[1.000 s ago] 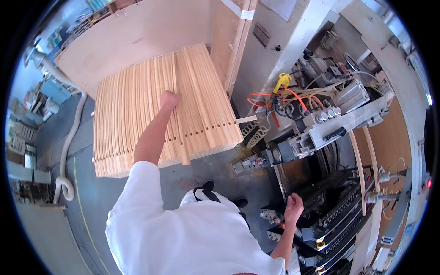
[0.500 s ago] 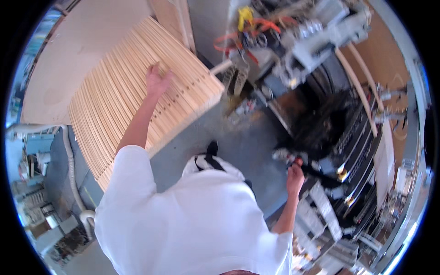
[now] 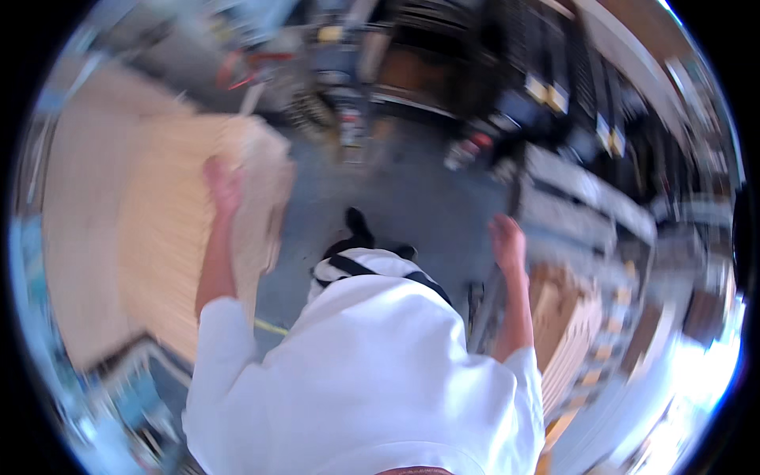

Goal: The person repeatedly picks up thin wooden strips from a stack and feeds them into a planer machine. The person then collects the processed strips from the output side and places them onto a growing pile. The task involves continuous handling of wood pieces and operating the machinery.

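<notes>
A stack of pale wooden slats (image 3: 170, 198) lies on my left, blurred by motion. Over its right part is my left hand (image 3: 226, 188), thumb and fingers apart and nothing seen in it; whether it touches the wood I cannot tell. My right hand (image 3: 508, 239) hangs in front of me on the right, at the edge of the grey floor. Its fingers are smeared, and no object shows in it. Beyond that hand is a red knob-like part (image 3: 480, 142) on dark machinery, apart from the fingers.
Dark machinery (image 3: 443, 32) stands ahead. Long grey beams (image 3: 582, 178) lie to the right, and a stack of notched wooden pieces (image 3: 566, 317) is beside my right forearm. A pale board (image 3: 83, 229) sits left of the slats. Grey floor (image 3: 396, 174) runs between.
My view has swung to the right, so the slats and machinery lie further left. My right hand has come away from the red knob-like part. Notched wooden pieces now show at right.
</notes>
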`<state>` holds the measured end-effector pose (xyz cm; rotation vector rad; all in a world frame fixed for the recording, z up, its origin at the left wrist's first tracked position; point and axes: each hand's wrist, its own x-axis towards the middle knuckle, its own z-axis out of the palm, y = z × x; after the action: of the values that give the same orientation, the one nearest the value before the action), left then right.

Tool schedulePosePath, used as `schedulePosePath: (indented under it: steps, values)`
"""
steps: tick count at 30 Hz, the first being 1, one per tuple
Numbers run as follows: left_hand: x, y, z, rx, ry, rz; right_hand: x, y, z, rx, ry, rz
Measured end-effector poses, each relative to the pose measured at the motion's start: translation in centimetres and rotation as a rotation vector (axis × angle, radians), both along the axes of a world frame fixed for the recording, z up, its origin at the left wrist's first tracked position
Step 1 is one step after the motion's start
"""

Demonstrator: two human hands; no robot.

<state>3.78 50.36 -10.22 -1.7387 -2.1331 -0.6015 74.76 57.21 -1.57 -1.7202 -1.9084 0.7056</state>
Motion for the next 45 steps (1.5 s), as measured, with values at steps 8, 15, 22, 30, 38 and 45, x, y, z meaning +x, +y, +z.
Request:
schedulePosePath:
  steps: [8, 15, 22, 30, 38, 45]
  values:
    - [0.6, 2.2, 4.5, -0.295, 0.062, 0.026, 11.5, -11.6, 6.7, 0.150, 0.064, -0.474]
    - [12.9, 10.9, 13.6, -0.427, 0.189, -0.015, 13.6, -26.8, 11.4, 0.292, -0.391, -1.027]
    - [31.3, 23.7, 10.3, -0.310, -0.113, -0.544, 10.8, -34.2, 9.7, 0.113, -0.750, -1.205]
    - [42.9, 39.7, 10.0, -0.309, -0.238, -0.764, 9.9, -35.7, 7.9, 0.118, -0.864, -1.158]
    - [41.4, 64.0, 15.8, -0.066, -0.075, -0.600, 4.8, -20.2, 15.5, 0.111, -0.788, -1.065]
    - [39.6, 76.2, 18.0, -0.317, 0.063, -0.378, 0.3, 0.4, 20.4, 0.284, -0.589, -0.819]
